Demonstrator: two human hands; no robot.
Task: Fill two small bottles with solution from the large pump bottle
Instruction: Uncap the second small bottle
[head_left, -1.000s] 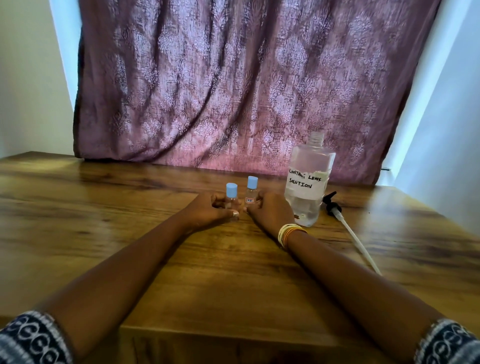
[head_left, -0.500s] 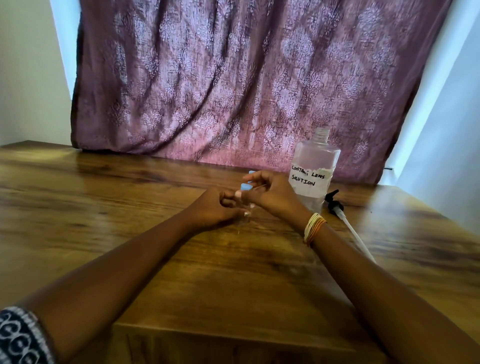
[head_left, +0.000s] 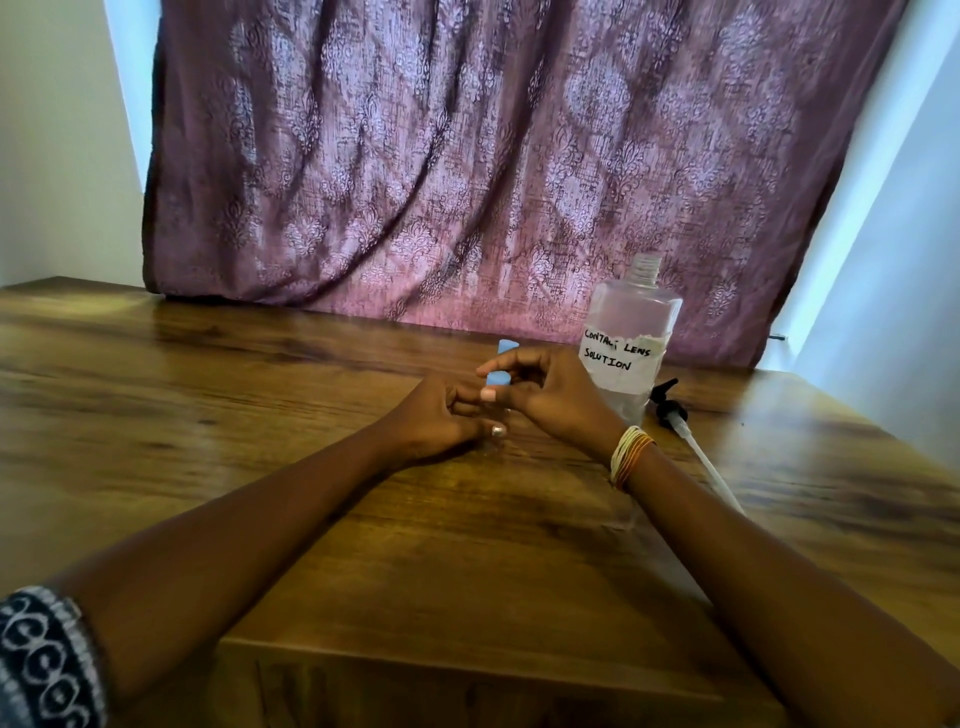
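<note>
Two small clear bottles with blue caps stand mid-table. My left hand (head_left: 441, 415) grips the body of the nearer small bottle (head_left: 496, 441), and my right hand (head_left: 550, 395) pinches its blue cap (head_left: 500, 378). Behind my fingers only the blue cap of the second small bottle (head_left: 508, 346) shows. The large clear bottle (head_left: 631, 332), labelled "contact lens solution", stands uncapped just right of my right hand. Its black pump head with a white tube (head_left: 680, 426) lies on the table to the right.
The wooden table (head_left: 208, 415) reaches back to a purple patterned curtain (head_left: 467, 156). White walls flank the curtain on both sides. The table's front edge runs below my forearms.
My right hand rose from the table beside the bottles and took hold of the nearer bottle's cap. My left hand stays on that bottle. The view shifted slightly.
</note>
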